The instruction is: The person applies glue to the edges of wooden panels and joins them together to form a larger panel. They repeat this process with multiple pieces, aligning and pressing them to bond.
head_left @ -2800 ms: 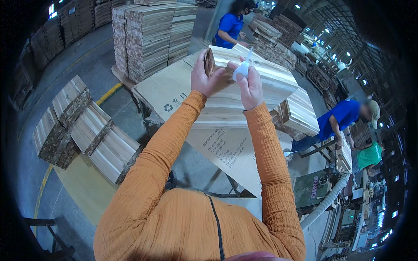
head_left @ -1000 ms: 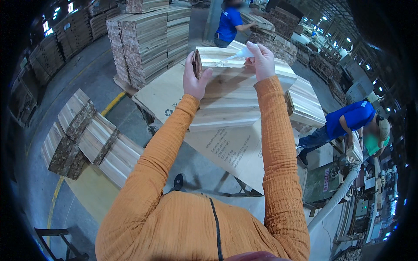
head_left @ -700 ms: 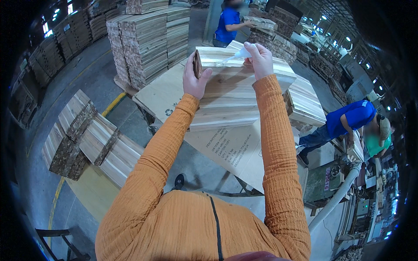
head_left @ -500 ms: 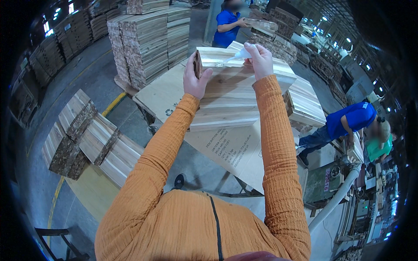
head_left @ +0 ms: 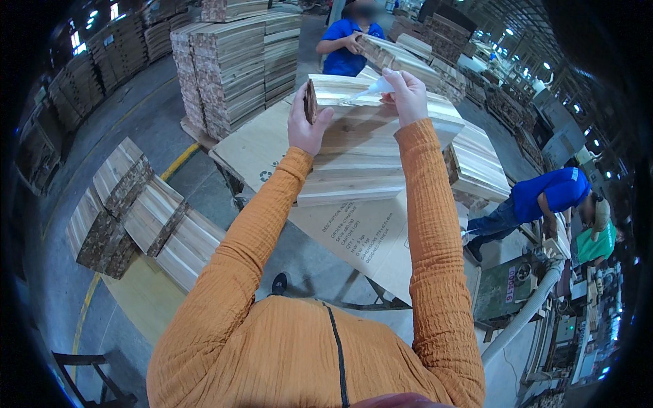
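My left hand (head_left: pixel 307 128) grips the left end of a pale wooden board (head_left: pixel 328 81), fingers behind its dark, rough end and thumb on the near side. The board lies on top of other boards (head_left: pixel 357 153). My right hand (head_left: pixel 408 98) pinches a small white squeeze bottle (head_left: pixel 381 86), held tilted with its narrow tip pointing down and left. That tip is at the board's upper face, beside a whitish smear (head_left: pixel 345 102). Whether the smear is wet is too small to tell.
Printed cardboard (head_left: pixel 367 224) covers the table under the boards. More boards (head_left: pixel 476 160) lie at its right. A tall board stack (head_left: pixel 231 75) stands far left, and others (head_left: pixel 149 211) lie near left. Across the table a co-worker (head_left: pixel 343 47) holds boards; another person (head_left: pixel 544 194) bends at right.
The bottle's tip has shifted slightly left along the board. The co-worker across the table has moved left and raised the boards they hold. My left hand has barely moved.
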Available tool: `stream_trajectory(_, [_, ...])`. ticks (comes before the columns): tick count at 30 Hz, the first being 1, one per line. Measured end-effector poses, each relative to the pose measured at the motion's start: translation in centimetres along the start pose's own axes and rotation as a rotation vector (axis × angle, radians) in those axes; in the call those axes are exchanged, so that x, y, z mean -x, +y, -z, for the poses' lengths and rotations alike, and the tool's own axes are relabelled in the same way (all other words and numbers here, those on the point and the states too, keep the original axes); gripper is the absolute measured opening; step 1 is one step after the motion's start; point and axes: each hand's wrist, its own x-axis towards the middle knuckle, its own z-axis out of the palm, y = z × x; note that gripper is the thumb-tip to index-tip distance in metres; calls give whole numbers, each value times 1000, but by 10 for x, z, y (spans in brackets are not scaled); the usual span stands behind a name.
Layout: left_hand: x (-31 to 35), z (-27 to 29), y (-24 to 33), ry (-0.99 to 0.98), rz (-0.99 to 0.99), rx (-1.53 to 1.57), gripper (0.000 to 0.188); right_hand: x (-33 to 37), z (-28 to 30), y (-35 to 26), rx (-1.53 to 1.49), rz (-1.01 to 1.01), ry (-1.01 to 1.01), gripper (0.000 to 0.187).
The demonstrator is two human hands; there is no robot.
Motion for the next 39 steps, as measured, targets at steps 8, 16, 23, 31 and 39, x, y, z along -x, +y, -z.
stream_trajectory(8, [-1, 1, -1, -3, -19, -16, 78, -1, 0, -1, 1, 15, 6, 28])
stream_trajectory(16, [0, 1, 2, -9, -10, -9, 78, 0, 0, 1, 14, 15, 19, 29])
stream_trajectory(23, [0, 1, 0, -2, -20, -6, 78, 0, -1, 0, 19, 17, 19, 29])
stream_trajectory(31, [-1, 1, -1, -4, -21, -8, 79, 1, -2, -1, -9, 12, 1, 28])
stream_trajectory(39, [-1, 0, 0, 6, -23, 6, 79, 2, -2, -3, 0, -40, -29, 24])
